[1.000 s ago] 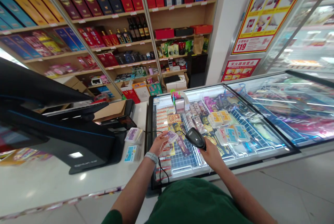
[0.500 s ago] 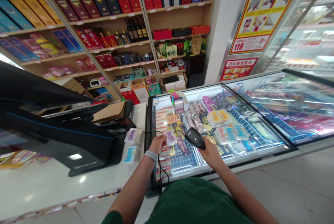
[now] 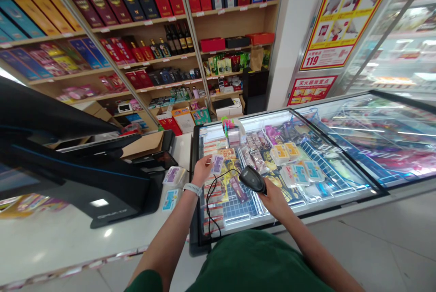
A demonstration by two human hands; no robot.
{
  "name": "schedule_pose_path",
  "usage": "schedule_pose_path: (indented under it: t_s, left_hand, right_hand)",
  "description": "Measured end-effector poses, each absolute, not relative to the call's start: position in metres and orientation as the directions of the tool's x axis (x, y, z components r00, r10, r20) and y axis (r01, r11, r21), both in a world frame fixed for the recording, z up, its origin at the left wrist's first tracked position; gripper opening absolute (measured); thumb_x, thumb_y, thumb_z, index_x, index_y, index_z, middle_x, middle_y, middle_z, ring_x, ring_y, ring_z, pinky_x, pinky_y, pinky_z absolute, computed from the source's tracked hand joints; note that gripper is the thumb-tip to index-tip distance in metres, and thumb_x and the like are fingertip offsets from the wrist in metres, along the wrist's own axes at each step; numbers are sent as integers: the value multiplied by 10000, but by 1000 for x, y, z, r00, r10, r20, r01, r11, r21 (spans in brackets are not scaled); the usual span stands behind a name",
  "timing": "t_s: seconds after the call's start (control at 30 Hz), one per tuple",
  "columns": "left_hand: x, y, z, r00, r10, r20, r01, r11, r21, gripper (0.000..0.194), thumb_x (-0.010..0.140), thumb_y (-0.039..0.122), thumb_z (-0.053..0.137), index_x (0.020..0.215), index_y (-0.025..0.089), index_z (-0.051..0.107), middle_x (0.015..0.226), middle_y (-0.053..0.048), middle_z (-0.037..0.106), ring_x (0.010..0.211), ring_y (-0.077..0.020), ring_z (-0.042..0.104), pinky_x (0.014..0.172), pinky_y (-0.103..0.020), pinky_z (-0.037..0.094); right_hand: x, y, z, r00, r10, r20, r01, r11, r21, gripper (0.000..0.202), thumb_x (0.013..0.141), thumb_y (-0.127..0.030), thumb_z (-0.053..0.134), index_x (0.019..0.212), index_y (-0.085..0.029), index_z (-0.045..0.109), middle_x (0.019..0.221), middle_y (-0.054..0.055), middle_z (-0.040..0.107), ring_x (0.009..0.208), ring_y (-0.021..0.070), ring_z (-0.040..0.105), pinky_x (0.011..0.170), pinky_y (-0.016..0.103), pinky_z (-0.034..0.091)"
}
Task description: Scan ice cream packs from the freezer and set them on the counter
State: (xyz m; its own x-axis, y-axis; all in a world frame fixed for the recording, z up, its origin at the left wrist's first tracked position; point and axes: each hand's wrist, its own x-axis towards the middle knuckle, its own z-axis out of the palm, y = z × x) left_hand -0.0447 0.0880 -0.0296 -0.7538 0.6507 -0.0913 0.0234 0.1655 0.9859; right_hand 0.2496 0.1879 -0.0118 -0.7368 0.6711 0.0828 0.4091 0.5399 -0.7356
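My left hand (image 3: 202, 169) grips a small clear pack with a purple label (image 3: 217, 163) by its left edge, above the freezer's glass. In my right hand (image 3: 273, 197) is a black barcode scanner (image 3: 252, 179), its head pointing left toward the pack, with a gap between them. A black cable (image 3: 211, 187) runs from the scanner and loops down over the glass. Left of my left hand, a purple-labelled pack (image 3: 174, 175) and a blue-labelled pack (image 3: 171, 199) lie on the white counter. Several orange- and blue-labelled packs (image 3: 299, 173) rest on the glass to the right.
A glass-topped chest freezer (image 3: 238, 220) holds baskets of wrapped goods. The black checkout terminal (image 3: 112, 183) stands on the counter (image 3: 44, 242) at left. Beyond, shelves (image 3: 163, 62) carry boxes and bottles. A small round tub with colourful items (image 3: 241, 129) sits at the freezer's back edge.
My left hand has moved up and slightly left with the purple-labelled pack, which is now turned more upright. The scanner has shifted slightly left, and more of its cable shows.
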Motion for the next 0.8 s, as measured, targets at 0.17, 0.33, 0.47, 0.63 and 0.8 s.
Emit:
schedule_pose_path:
  t_s: [0.17,0.33,0.47,0.63,0.8]
  left_hand:
    - [-52,97,-18,-756,654,7,207,229,951,428,654,32,654,1048,198,682,873,-52,711,739,-173,643,738,-281,523]
    - [-50,101,-8,-734,678,49,346,311,885,430,681,59,638,1092,178,671,879,-55,707,759,-164,633,774,-280,503]
    - [-48,100,-3,-712,699,63,447,382,809,437,714,92,607,1143,166,648,913,-55,705,784,-155,627,796,-285,494]
    - [-49,100,-1,-698,713,72,525,440,729,450,750,119,565,1193,168,623,965,-69,708,804,-152,631,794,-278,491]
    - [-51,98,2,-691,717,88,572,468,674,451,776,143,536,1219,177,610,990,-72,708,819,-159,634,801,-284,487]
  right_hand:
    - [248,186,-8,-766,634,108,374,575,-728,325,755,-116,472,1073,-167,515,1019,96,626,967,238,590,846,342,445]
    - [248,184,-7,-788,605,118,351,597,-721,305,750,-103,468,1047,-160,514,993,101,616,928,238,583,825,345,446]
    - [248,184,-9,-793,595,132,336,607,-720,293,742,-96,472,1024,-163,514,997,103,613,917,237,576,815,345,445]
    - [249,185,-12,-786,603,139,337,605,-721,294,742,-99,475,1025,-166,518,1000,104,611,915,241,578,819,354,448]
    - [250,185,-13,-791,593,148,312,599,-737,333,742,-84,466,1064,-154,512,1036,120,609,958,253,570,858,377,441]
